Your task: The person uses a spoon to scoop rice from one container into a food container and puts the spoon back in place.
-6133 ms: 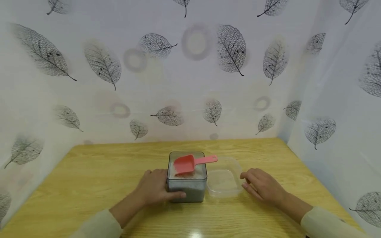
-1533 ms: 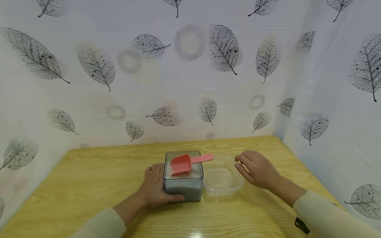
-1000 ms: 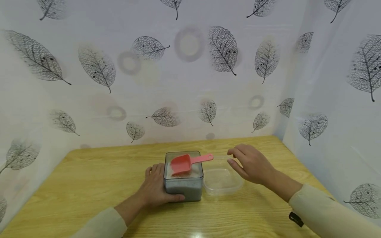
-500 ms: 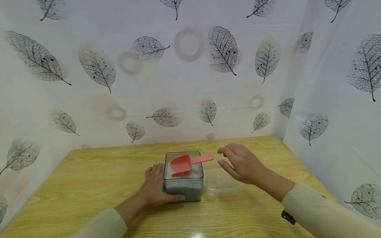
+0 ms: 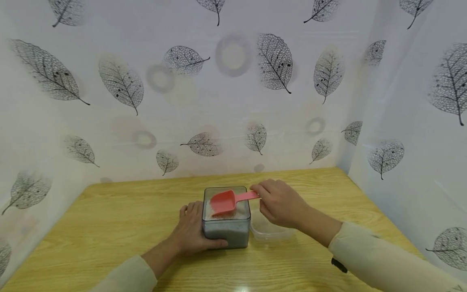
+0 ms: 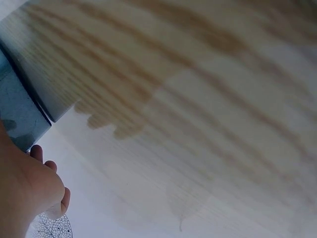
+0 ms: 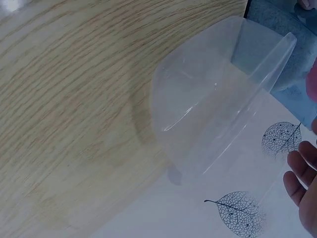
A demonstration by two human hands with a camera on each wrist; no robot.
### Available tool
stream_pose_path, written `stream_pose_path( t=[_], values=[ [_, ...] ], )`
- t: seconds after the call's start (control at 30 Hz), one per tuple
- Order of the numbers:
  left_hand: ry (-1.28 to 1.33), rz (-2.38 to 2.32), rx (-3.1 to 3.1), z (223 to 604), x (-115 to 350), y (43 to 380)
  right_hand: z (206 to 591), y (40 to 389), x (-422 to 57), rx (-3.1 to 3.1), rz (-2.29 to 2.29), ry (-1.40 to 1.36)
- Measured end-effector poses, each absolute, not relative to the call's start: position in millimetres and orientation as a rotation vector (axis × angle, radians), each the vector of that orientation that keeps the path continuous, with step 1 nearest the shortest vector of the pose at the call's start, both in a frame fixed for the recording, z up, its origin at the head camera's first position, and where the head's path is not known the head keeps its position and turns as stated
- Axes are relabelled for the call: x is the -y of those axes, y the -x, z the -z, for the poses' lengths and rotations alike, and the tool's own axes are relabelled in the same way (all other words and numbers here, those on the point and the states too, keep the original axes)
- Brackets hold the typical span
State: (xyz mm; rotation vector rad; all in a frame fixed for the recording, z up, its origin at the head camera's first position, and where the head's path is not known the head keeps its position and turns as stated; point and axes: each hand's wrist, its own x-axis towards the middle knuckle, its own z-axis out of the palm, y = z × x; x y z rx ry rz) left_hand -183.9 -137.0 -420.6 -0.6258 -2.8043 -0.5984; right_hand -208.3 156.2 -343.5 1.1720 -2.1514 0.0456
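A square clear container [image 5: 226, 235], filled with pale grainy powder, stands on the table. On the powder lies a pink scoop [image 5: 223, 202], its handle reaching over the right rim. My left hand [image 5: 193, 229] grips the container from the left, thumb across the front; the far fingers are partly hidden. In the left wrist view that hand [image 6: 34, 188] lies against the container's side. My right hand [image 5: 281, 202] pinches the handle's end, which its fingers cover. In the right wrist view, its other fingers [image 7: 295, 184] hang loosely curled.
A low clear plastic tub [image 5: 270, 233] stands right of the container, partly under my right hand and forearm. The wooden table [image 5: 146, 202] ends at a white leaf-printed sheet [image 5: 204, 101] behind and at the sides.
My right hand has moved left from above the clear tub's right side to the scoop's handle and taken hold of its end. My left hand stays on the container.
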Motion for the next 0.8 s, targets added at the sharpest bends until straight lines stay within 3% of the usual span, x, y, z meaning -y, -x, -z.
stream_pose_path(
  t=[0.3,0.8],
  values=[
    [0.621,0.585,2.789,420.5,137.2,184.4,335.5,206.7,-132.5,2.272,0.123,-1.057],
    [0.614,0.582,2.809,421.7,136.4,184.0,340.0,207.0,-110.6,2.202,0.481,-1.109]
  ],
)
